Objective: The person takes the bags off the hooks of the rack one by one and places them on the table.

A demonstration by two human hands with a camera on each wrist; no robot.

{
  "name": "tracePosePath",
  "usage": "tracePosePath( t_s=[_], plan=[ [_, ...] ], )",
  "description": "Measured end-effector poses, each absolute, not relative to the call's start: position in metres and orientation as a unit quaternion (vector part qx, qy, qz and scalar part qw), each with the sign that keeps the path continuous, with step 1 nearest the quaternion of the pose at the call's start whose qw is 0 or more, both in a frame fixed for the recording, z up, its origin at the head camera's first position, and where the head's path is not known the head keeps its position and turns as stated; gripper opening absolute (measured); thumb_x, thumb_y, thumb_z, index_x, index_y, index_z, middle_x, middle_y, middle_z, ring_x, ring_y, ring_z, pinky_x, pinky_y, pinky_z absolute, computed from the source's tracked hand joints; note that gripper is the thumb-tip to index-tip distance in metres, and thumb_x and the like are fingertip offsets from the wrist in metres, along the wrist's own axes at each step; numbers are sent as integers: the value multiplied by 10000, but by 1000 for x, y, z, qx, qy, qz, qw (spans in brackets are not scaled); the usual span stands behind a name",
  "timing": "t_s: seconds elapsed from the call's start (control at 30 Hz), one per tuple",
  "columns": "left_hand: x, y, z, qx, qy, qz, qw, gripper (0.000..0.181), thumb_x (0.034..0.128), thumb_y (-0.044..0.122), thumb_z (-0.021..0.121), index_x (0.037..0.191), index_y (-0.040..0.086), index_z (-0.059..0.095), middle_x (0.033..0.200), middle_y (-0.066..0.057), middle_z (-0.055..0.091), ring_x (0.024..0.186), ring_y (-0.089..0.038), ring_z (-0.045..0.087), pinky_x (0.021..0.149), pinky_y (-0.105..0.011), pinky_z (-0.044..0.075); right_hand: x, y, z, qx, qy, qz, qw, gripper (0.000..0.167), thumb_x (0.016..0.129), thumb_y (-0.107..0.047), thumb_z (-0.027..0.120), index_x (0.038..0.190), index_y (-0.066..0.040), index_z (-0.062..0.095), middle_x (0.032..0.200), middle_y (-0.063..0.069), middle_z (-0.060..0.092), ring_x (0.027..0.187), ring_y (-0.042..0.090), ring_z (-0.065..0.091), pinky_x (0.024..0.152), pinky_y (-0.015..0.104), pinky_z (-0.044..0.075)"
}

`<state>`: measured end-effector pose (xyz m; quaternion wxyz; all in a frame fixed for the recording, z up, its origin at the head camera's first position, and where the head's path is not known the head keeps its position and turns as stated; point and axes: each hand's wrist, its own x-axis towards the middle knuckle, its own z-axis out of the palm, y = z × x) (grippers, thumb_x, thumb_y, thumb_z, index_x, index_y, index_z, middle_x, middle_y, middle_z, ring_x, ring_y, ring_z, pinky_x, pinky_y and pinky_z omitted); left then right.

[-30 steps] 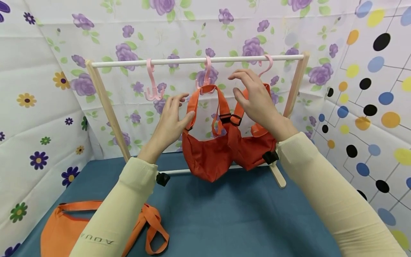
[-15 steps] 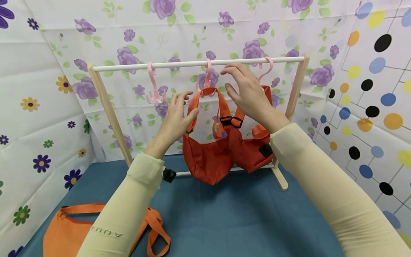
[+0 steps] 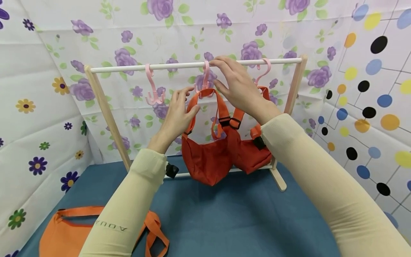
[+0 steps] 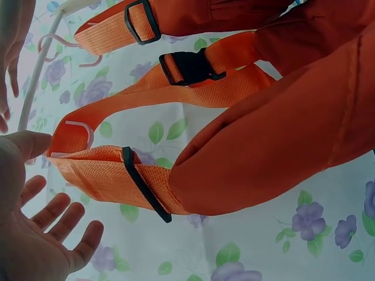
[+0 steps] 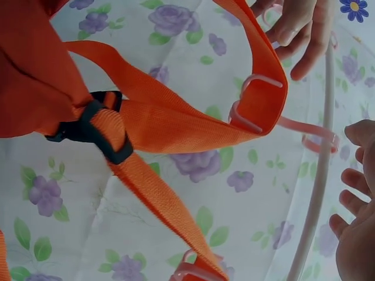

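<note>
One red bag hangs, its strap between left hand and right hand, fingers spread.

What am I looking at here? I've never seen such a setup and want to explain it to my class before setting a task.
There is no machine: the "grip" is a person's two bare hands. The head picture comes from a camera worn on the head, looking forward and down. The other two come from cameras on each wrist.

On the blue table stands a rack with three pink hooks. Two red-orange bags hang from the middle hook and right hook. An orange bag lies on the table at the left.

The left hand is beside the middle bag's strap; the right hand is near the rod. Neither appears to hold anything.
</note>
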<state>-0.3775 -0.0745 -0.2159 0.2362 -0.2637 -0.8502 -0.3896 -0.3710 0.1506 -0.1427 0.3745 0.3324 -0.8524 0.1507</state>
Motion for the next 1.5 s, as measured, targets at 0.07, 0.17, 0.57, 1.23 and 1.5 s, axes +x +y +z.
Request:
tracePosePath(
  t_s=[0.07,0.17,0.57,1.23,1.5],
  plan=[
    [-378,-74,-215,-262,-851,-389,235,596,1055,273,634,1584,146,391,1465,-153,409,1298,-331,446,1040,-493,427,-372,147,-140,335,-853,142,374,493,1058,-202,628,1522,-102,495,1551,98,472,1488,265,385,1250,410,228],
    [-379,-74,-214,-261,-854,-387,231,601,1055,279,635,1587,150,385,1471,-160,402,1293,-346,452,1044,-492,431,-373,143,-134,335,-858,128,369,511,1060,-200,625,1538,-89,481,1561,113,465,1522,278,338,1265,402,185],
    [-386,-69,-209,-253,-860,-384,220,576,1065,266,617,1577,144,383,1449,-170,421,1266,-338,471,1023,-476,447,-382,133,-123,307,-889,103,323,513,1091,-236,572,1568,-86,458,1617,109,428,1567,264,254,1278,398,109],
    [-394,-62,-206,-223,-859,-417,197,400,1073,194,569,1445,96,461,1202,-166,657,939,-279,645,779,-389,519,-390,123,-113,287,-904,117,293,476,1097,-247,557,1536,-68,510,1457,93,600,1396,309,507,1205,462,309],
    [-394,-70,-206,-219,-840,-460,189,330,1080,268,580,1341,87,490,1191,-168,652,991,-298,669,808,-429,537,-394,120,-116,275,-898,147,310,447,1088,-224,580,1506,-68,552,1441,108,621,1365,336,537,1193,457,321]
  ],
)
